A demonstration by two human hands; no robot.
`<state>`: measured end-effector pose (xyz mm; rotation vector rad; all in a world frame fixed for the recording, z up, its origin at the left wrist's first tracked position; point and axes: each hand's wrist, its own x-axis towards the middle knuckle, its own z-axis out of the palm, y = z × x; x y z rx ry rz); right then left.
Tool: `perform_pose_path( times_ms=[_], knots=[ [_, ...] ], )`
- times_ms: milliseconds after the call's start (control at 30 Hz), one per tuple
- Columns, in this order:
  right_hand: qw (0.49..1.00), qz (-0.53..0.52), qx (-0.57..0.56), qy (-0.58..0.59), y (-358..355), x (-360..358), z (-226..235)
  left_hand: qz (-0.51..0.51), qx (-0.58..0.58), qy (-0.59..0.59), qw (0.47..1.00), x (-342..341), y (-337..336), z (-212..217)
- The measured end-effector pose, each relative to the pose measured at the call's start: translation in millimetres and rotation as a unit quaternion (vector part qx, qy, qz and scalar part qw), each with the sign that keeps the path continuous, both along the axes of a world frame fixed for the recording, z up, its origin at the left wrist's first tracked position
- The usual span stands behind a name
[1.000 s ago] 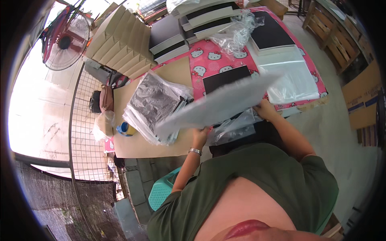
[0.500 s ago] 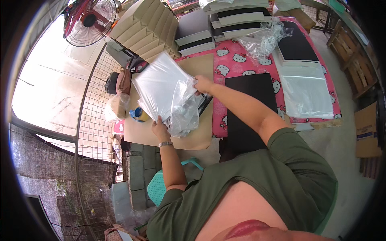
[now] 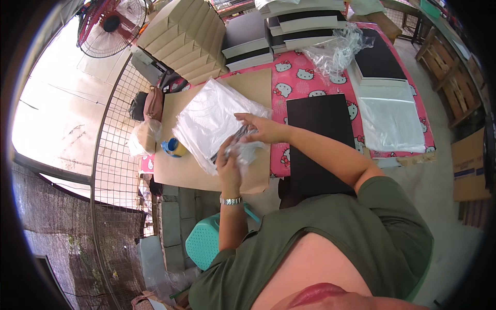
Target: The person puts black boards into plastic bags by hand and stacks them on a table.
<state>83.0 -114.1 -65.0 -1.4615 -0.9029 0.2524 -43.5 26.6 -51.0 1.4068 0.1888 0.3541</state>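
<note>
On a brown paper sheet (image 3: 217, 181) lies a stack of white sheets in clear plastic (image 3: 204, 111), slightly askew, with a dark strip showing near my hands. My left hand (image 3: 227, 168), a metal watch on its wrist, is at the stack's near right edge, its fingers closed on crumpled clear plastic. Just above it, my right hand (image 3: 266, 129) reaches in from the right over the same edge. Its fingers are apart and stretched over the plastic, the tips close to the left hand's fingers. A blue and yellow tape roll (image 3: 174, 148) stands left of the stack.
A black board (image 3: 323, 134) lies right of the paper on the pink patterned cloth (image 3: 283, 77). Further right are black-topped stacks (image 3: 382, 59) and clear plastic sleeves (image 3: 392, 124). Tall brown bundles (image 3: 181, 39), a fan (image 3: 111, 26) and a teal stool (image 3: 202, 245) surround the table.
My left hand has moved right and my right hand left and down, so they now meet at the stack's edge. The loose plastic there is more gathered, and the stack lies lower.
</note>
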Motion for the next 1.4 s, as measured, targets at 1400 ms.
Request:
perform_pose_path(
  times_ms=[1400],
  knots=[
    [0.951,0.136,0.141,0.239,-223,-73,57,-0.302,-0.192,0.133,0.924,-11,-59,-4]
  ],
)
